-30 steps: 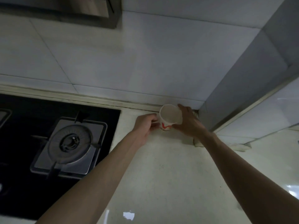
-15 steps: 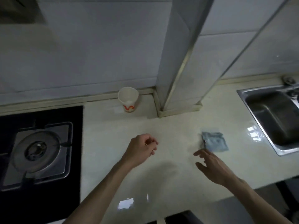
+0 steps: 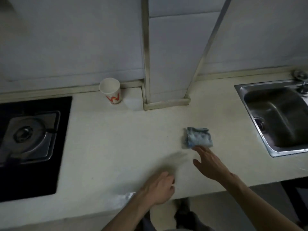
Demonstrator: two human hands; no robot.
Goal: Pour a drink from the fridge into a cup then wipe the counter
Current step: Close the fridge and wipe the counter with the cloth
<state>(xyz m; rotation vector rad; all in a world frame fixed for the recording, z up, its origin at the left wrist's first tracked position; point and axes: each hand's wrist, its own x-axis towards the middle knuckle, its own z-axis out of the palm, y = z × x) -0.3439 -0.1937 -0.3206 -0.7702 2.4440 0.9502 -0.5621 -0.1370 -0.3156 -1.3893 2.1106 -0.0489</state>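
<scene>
The cloth [image 3: 199, 137], a small folded blue rag, is lying flat on the counter [image 3: 116, 147], and the right hand [image 3: 209, 164] is reaching over it with fingers spread wide and nothing in its grasp; the fingertips are touching or just meeting the cloth's near edge, too blurred to say which. Nearer the body and to the left of that reaching hand, the left hand [image 3: 160, 189] is hanging over the counter's front edge with fingers loosely curled, and it is not holding anything either.

Far beyond both hands, against the back wall, the paper cup [image 3: 111, 90] is standing upright; whether it is holding any drink cannot be told from here. To the right of the reaching hand the steel sink [image 3: 280, 117] is sitting empty, and well off to the left the stove burner [image 3: 28, 132] is set in its black top.

Judging by this, the cup is placed and the pouring seems to be behind, though no bottle is showing. The wiping is only beginning: the cloth is not yet gripped, and the whole counter is left to wipe.
</scene>
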